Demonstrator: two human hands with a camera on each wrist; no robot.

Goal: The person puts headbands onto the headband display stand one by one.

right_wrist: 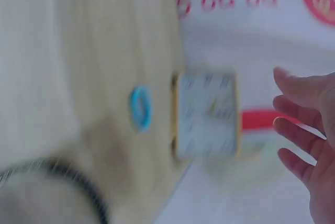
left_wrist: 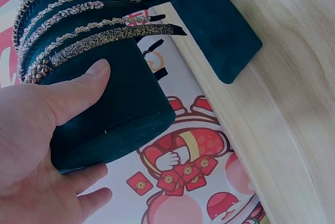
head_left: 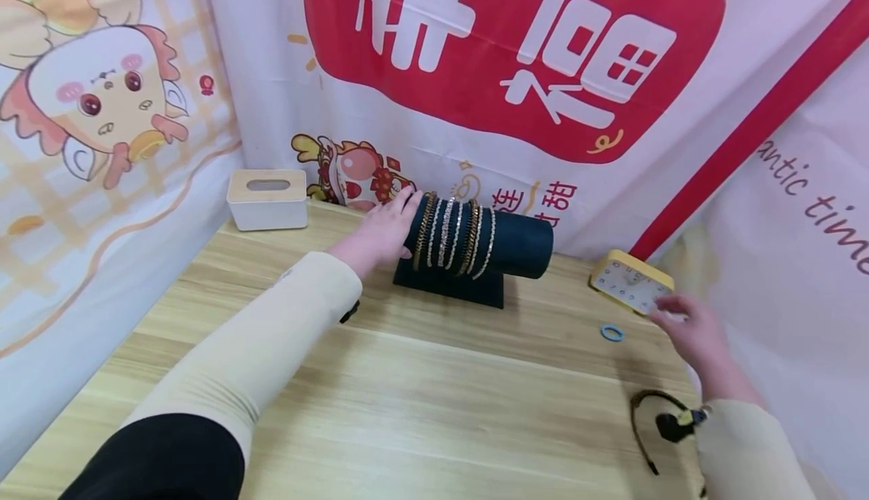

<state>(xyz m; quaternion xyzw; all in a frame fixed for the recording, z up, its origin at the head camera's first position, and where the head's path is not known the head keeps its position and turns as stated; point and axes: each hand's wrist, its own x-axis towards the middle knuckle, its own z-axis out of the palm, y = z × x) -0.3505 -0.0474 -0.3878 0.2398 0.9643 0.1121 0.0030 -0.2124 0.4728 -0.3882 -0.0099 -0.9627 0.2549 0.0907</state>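
Observation:
A dark teal velvet display roll on a flat base (head_left: 523, 245) lies sideways at the back of the table. Several beaded and glittery headbands (head_left: 445, 233) are looped side by side over it. My left hand (head_left: 388, 230) grips the roll's left end; in the left wrist view its thumb (left_wrist: 86, 90) lies on the velvet beside the nearest headband. Over the right side, my right hand (head_left: 694, 334) hangs in the air, fingers loosely bent with nothing in them. Near my right forearm, one dark headband (head_left: 638, 428) lies on the table.
A yellow-framed clock (head_left: 631, 281) leans at the back right, close to the right hand. A small blue ring (head_left: 612, 332) lies before it. At the back left stands a white tissue box (head_left: 268, 202) with a wooden lid. Printed cloth (head_left: 271, 70) hangs behind the wooden table (head_left: 407, 409).

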